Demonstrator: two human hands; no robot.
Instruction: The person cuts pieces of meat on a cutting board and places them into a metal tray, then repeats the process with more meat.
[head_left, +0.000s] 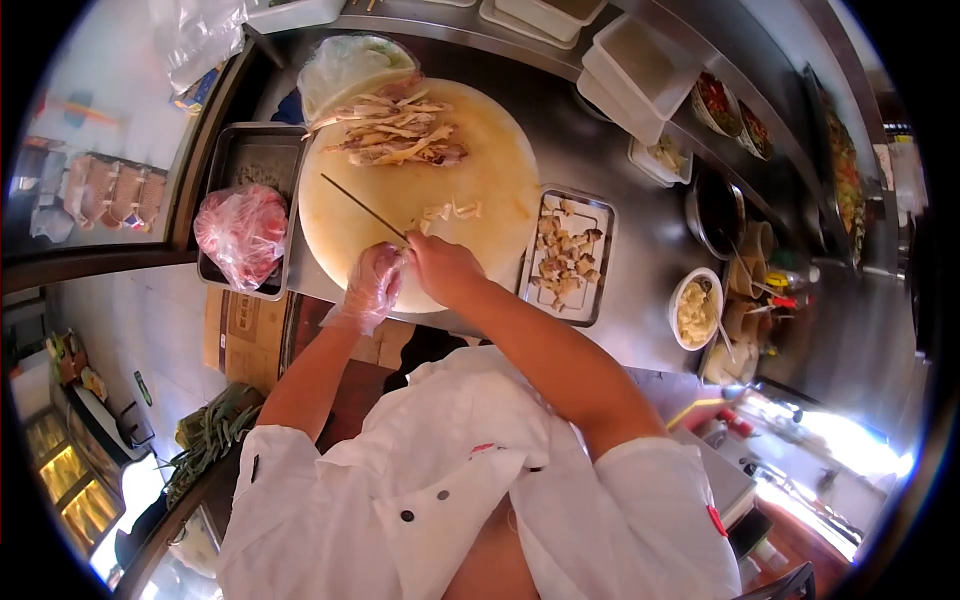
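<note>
My right hand (pixel 444 268) is closed round the handle of a knife (pixel 362 207), whose blade shows as a thin dark line, seen along its spine. It points away and to the left over a round, pale chopping board (pixel 335 235). Beside it, my left hand (pixel 378 282), in a clear plastic glove, has curled fingers near the board's front edge; what they hold, if anything, is hidden. Several pale cut pieces (pixel 450 212) lie just beyond my hands. A pile of pale, long meat pieces (pixel 405 130) covers the board's far part.
Right of the board, a metal tray (pixel 609 225) holds chopped pieces (pixel 568 252). Left, a dark tray (pixel 250 150) carries a plastic bag of red meat (pixel 243 235). A clear bag (pixel 355 72) sits behind the pile. A bowl of yellowish food (pixel 697 308) and white containers (pixel 640 70) stand right.
</note>
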